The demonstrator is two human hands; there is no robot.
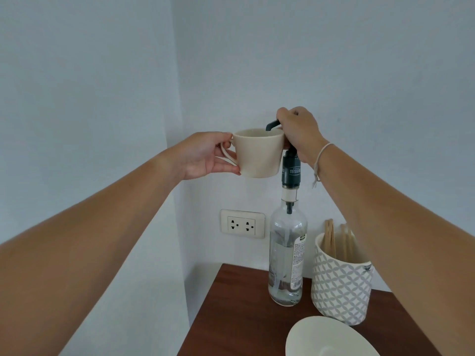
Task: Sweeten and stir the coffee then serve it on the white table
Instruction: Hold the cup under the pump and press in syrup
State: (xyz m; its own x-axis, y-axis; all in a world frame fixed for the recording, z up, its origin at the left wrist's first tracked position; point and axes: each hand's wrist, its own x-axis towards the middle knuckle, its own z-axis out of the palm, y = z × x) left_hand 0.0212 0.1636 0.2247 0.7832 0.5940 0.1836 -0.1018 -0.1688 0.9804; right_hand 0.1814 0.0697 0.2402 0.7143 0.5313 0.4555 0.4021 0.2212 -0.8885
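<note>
Hanging in mid-air above the brown table (pixel 231 317), the cream cup (pixel 258 154) sits with its rim just under the dark pump spout (pixel 272 124) of the syrup bottle (pixel 288 258). At its nine o'clock, the left hand (pixel 205 156) pinches the handle, fingers closed around it. At three o'clock, the right hand (pixel 299 132) wraps closed over the pump head. Glazed ceramic looks rigid, smooth, breakable and likely weighted with coffee; the handle seems the safest hold. At five o'clock stand a patterned holder (pixel 341 289) of wooden stirrers (pixel 330 237) and a saucer (pixel 326 337).

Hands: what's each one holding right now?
Left hand: closed on the cup handle.
Right hand: closed on the bottle pump.
</note>
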